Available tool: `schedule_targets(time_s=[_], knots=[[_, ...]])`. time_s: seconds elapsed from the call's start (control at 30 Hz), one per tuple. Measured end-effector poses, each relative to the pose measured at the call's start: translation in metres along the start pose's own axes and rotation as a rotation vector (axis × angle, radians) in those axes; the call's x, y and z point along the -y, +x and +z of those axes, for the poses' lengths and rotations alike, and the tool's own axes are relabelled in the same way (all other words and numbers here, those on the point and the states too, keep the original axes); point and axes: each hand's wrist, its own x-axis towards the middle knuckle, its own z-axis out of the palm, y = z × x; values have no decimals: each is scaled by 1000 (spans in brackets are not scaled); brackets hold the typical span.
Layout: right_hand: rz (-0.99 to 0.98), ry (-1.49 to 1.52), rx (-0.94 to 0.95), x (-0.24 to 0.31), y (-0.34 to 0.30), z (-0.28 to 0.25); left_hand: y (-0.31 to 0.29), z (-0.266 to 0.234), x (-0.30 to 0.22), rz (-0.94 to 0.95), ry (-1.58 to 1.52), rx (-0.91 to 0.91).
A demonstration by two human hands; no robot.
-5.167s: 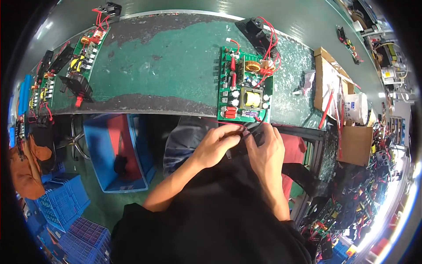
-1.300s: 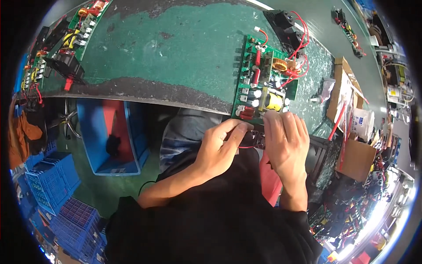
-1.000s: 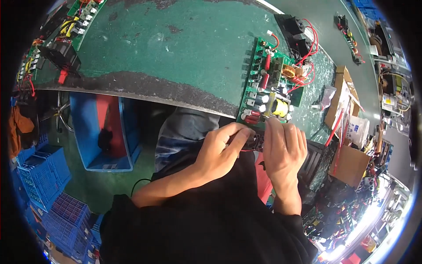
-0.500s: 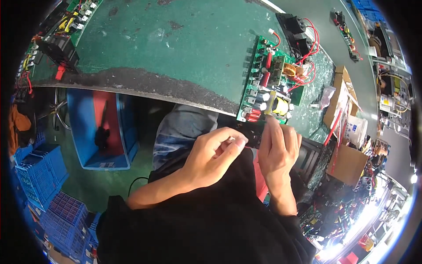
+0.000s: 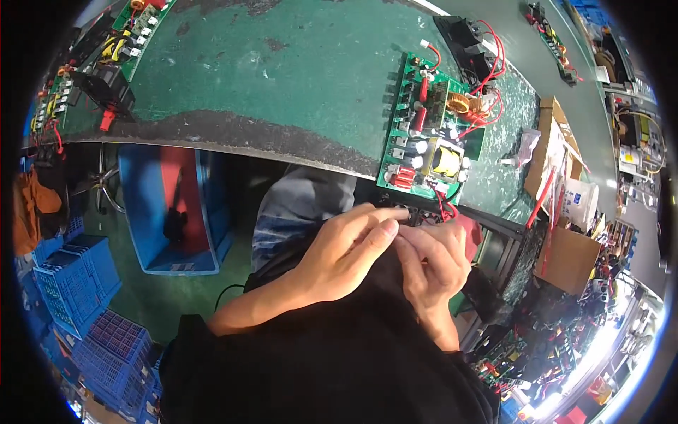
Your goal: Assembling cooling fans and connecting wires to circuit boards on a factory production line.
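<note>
Near one circuit board [image 5: 422,132] with one yellow transformer [image 5: 445,162]: left hand [image 5: 346,256], right hand [image 5: 434,264], fingertips close together, pinch unclear.

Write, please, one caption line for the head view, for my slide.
Left hand and right hand close together near a green circuit board on a worn workbench.

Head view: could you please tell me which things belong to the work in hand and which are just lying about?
Seemingly in the work:
green circuit board, just beyond the left hand and right hand
red wires at its near edge

Seemingly just lying about:
open blue bin
blue crates
brown cardboard
white tub
</note>
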Motion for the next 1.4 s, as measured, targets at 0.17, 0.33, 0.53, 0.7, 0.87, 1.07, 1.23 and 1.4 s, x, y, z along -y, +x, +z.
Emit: schedule_targets(time_s=[0.17, 0.33, 0.53, 0.7, 0.87, 1.07, 1.23, 1.4], knots=[[105, 53, -18, -1, 3, -6, -2, 6, 4, 140, 19, -171], [130, 115, -9, -2, 1, -7, 0, 7, 5, 203, 74, -169], [-82, -101, -42, -9, 7, -7, 8, 12, 4, -94, -295, -81], [-203, -520, -16, -17, 30, -8, 11, 14, 11, -67, -206, -149], [-261, -597, 17, -24, 36, -5, 10, 9, 22, -90, -162, -165], [-291, -628, 177, -21, 45, -13, 12, 3, 22, -104, -124, -198], [-352, -654, 160, -23, 44, -11, 12, 2, 23, -86, -123, -172], [-336, -641, 91, -31, 33, -3, 11, 1, 22, -92, -96, -212]])
